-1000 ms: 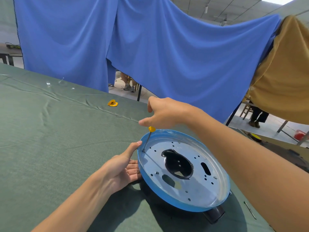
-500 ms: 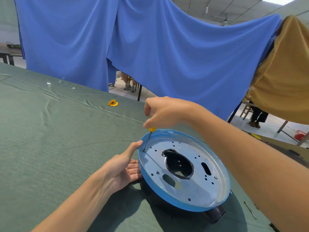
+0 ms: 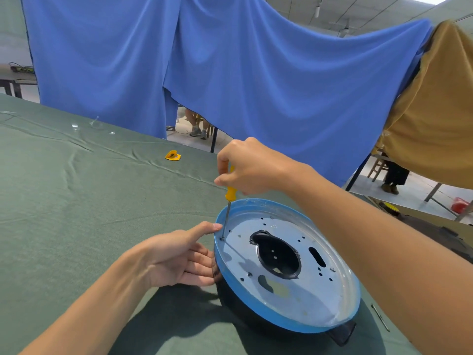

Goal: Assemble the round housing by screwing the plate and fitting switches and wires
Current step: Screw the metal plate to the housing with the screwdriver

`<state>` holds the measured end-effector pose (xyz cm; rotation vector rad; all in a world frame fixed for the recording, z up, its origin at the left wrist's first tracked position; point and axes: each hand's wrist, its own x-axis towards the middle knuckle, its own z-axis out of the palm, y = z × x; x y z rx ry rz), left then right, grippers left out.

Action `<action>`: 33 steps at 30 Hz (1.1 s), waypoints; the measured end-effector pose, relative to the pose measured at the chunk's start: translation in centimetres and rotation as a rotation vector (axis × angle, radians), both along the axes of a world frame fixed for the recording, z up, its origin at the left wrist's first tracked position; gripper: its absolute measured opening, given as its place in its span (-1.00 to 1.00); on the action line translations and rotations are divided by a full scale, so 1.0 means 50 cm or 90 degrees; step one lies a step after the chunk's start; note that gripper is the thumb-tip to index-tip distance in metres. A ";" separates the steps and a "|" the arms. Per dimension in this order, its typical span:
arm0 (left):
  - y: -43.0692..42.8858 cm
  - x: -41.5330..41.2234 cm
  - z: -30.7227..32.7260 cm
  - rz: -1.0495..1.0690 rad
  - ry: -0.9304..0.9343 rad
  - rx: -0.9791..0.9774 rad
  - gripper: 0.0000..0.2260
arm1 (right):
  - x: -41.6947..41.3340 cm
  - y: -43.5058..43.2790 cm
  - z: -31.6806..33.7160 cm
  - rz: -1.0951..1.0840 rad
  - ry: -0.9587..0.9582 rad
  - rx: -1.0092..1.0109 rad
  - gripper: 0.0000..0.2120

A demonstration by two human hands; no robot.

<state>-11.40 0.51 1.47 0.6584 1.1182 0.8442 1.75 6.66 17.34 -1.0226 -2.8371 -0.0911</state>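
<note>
Resting tilted on the green-clothed table, near right, the round black housing with its blue-rimmed metal plate looks rigid yet rockable, best steadied at the rim, where the left hand presses with straight fingers while the right hand pinches the yellow-handled screwdriver.

One round housing is counted, with one metal plate on it. One yellow-handled screwdriver is seen. Two hands are counted: one left hand and one right hand. One yellow heart-shaped piece and one thin metal rod are noted on one green cloth.
</note>
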 end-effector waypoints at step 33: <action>-0.091 0.003 0.028 -0.167 0.027 -0.046 -0.46 | 0.085 -0.100 -0.023 0.069 0.019 -0.134 -0.89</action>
